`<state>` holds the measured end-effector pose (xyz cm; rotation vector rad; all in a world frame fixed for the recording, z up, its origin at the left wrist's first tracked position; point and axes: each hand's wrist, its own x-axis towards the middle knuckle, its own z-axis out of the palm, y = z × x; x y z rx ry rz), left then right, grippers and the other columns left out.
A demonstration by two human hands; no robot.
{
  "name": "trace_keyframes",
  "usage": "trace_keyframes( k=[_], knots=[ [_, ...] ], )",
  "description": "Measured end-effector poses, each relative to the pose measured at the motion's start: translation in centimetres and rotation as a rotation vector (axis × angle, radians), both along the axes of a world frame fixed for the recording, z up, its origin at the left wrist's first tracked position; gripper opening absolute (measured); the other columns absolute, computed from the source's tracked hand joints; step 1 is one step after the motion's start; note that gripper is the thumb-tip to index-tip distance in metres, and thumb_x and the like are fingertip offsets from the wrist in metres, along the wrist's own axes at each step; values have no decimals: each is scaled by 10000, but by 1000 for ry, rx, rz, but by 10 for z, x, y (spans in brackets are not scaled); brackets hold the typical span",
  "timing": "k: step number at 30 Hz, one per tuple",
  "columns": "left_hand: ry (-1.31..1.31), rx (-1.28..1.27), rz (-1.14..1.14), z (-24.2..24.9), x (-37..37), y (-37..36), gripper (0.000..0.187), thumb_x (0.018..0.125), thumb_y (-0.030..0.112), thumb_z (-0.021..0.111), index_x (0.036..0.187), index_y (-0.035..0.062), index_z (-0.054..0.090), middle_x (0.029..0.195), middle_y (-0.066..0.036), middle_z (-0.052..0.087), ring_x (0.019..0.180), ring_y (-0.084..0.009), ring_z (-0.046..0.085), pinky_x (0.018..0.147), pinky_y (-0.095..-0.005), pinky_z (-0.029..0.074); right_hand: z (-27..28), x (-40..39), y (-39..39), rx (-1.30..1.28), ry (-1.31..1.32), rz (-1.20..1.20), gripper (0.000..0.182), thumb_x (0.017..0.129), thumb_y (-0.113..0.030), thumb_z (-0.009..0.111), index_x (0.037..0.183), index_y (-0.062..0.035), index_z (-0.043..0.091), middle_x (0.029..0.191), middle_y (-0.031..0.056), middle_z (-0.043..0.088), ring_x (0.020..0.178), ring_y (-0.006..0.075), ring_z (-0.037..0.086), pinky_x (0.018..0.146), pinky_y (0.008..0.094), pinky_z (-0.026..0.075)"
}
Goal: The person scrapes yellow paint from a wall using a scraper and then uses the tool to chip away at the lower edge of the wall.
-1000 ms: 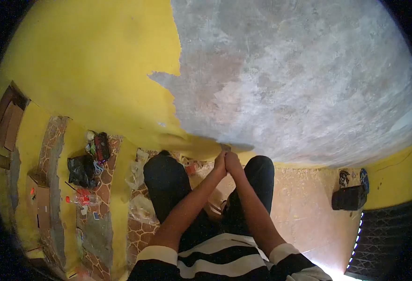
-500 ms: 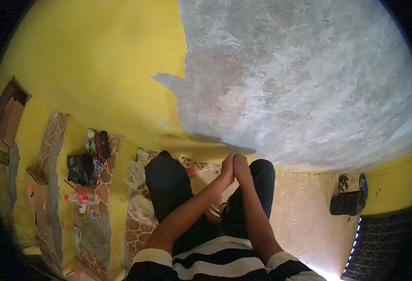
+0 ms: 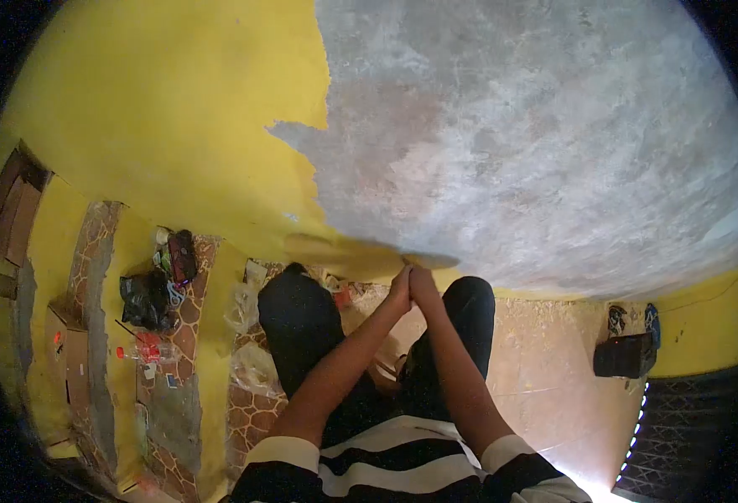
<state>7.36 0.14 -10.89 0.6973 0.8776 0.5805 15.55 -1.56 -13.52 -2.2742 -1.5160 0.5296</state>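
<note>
My left hand (image 3: 400,286) and my right hand (image 3: 423,287) are pressed together, fingers closed, between my knees and low against the wall (image 3: 503,142). Anything inside their joint grip is hidden; only a small dark tip (image 3: 407,262) shows just past the fingers. Before them the wall is bare grey on the right, and yellow paint (image 3: 184,109) with a ragged edge covers the left. A shadow falls on the lower wall around the hands.
Tiled steps at left hold a black plastic bag (image 3: 144,300), a clear bottle with a red cap (image 3: 153,353) and a cardboard box (image 3: 67,356). Clear plastic bags (image 3: 256,369) lie beside my left knee. A dark box-like object (image 3: 625,356) stands at right, near a metal gate (image 3: 688,436).
My joined hands have shifted slightly left and remain pressed together. The whole view has moved a little. The wall's paint edge looks the same.
</note>
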Motion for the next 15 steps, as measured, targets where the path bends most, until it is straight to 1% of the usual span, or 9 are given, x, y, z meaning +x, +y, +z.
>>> trace_keyframes(
  k=[2, 4, 5, 6, 7, 8, 12, 14, 15],
  knots=[
    [-121, -444, 181, -42, 3, 10, 367, 827, 414, 599, 991, 85, 606, 920, -73, 626, 830, -193, 589, 687, -372, 478, 25, -12, -2, 163, 145, -93, 347, 917, -233, 426, 988, 43, 624, 949, 273, 638, 847, 419, 634, 723, 479, 510],
    [-137, -411, 171, -34, 4, 15, 387, 835, 410, 589, 1001, 60, 608, 938, -95, 624, 866, -211, 590, 706, -377, 478, 35, -9, 4, 90, 0, 140, 175, 791, -98, 537, 808, 48, 631, 832, 254, 632, 772, 427, 623, 658, 465, 498],
    [-173, -344, 182, -16, 8, 5, 354, 880, 386, 534, 1020, 66, 589, 958, -93, 618, 874, -222, 582, 760, -387, 475, 48, -11, -6, 101, 177, -137, 324, 907, -182, 409, 928, 52, 632, 893, 293, 632, 828, 442, 620, 686, 473, 501],
    [-208, -276, 191, 12, 11, -4, 325, 924, 363, 480, 1040, 73, 569, 978, -90, 611, 883, -232, 574, 814, -397, 471, 73, -5, -17, 161, 61, 25, 303, 903, -157, 408, 867, 56, 622, 861, 292, 626, 815, 445, 618, 671, 478, 493],
    [-172, -331, 214, 43, 15, -12, 339, 916, 389, 496, 1001, 73, 586, 947, -92, 623, 885, -233, 580, 797, -397, 471, 100, -10, -21, 88, 70, -70, 256, 881, -128, 436, 852, 52, 616, 845, 281, 618, 807, 436, 614, 675, 479, 490],
    [-165, -335, 214, 41, 15, -8, 339, 916, 389, 496, 1001, 73, 586, 947, -92, 623, 885, -233, 580, 797, -397, 471, 116, -11, -22, 14, 77, -171, 209, 859, -100, 464, 836, 48, 611, 828, 269, 610, 799, 427, 609, 680, 480, 487],
    [-157, -389, 154, 33, 13, -12, 309, 914, 365, 495, 963, 74, 589, 921, -86, 624, 873, -224, 584, 778, -385, 468, 80, -8, -18, 46, 102, -132, 213, 866, -95, 458, 844, 61, 602, 832, 281, 612, 816, 432, 610, 672, 475, 489],
    [-97, -369, 99, 35, 11, -3, 292, 918, 347, 481, 949, 77, 587, 929, -81, 622, 870, -217, 585, 772, -376, 466, 88, -12, -21, 78, 93, -163, 284, 897, -159, 434, 844, 61, 605, 858, 289, 621, 826, 445, 614, 710, 510, 503],
    [-140, -325, 163, 10, 22, -8, 271, 912, 333, 490, 940, 82, 586, 921, -79, 616, 863, -213, 583, 771, -368, 465, 69, 0, -22, 54, 101, -108, 289, 897, -180, 434, 870, 53, 602, 885, 295, 618, 837, 452, 609, 729, 521, 492]
  ],
)
